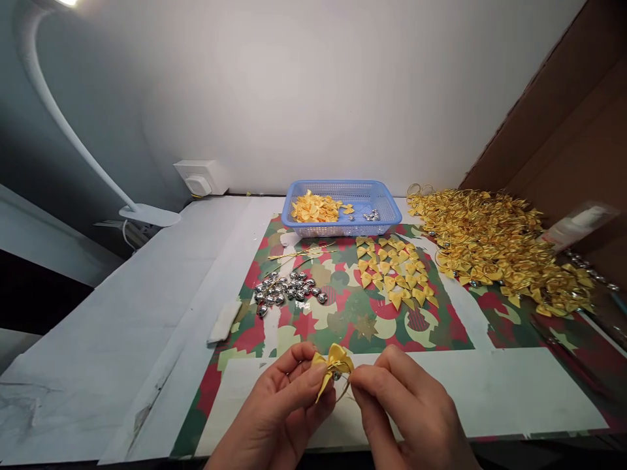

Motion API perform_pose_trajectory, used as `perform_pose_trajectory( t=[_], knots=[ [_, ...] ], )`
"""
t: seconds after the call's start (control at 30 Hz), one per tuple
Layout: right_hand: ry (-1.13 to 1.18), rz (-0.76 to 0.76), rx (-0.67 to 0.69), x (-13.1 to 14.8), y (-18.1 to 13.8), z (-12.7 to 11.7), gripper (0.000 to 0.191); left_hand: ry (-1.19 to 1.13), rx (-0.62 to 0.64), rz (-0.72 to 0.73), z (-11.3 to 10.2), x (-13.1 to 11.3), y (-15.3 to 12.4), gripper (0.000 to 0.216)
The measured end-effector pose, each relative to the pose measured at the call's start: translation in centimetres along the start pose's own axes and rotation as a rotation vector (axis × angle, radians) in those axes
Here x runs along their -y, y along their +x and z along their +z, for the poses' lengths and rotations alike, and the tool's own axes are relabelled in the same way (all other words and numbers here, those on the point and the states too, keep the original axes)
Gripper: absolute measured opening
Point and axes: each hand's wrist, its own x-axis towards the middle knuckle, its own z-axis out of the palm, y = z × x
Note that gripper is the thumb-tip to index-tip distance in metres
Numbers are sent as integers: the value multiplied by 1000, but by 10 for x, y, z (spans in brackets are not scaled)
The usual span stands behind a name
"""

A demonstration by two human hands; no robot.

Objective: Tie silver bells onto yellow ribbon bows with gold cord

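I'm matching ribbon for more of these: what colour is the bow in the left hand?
The bow is yellow, best seen in the head view.

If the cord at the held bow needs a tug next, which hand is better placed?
Right, I'd judge: the right hand appears to pinch the cord beside the bow, while the left hand holds the yellow bow itself.

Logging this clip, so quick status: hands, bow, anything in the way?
Left hand pinching yellow bow. Right hand pinching, apparently on its gold cord. Silver balls lie ahead, apart from both hands.
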Motion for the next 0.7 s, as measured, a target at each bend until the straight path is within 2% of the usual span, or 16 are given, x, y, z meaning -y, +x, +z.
perform_pose_trajectory(
  t=[0.5,0.7],
  knots=[
    [24,32,55,-3,-1,-1,21,67,109,-62,-1,-4,1,22],
    [58,56,45,-2,-1,-1,21,46,77,-45,-2,-2,0,20]
  ],
)
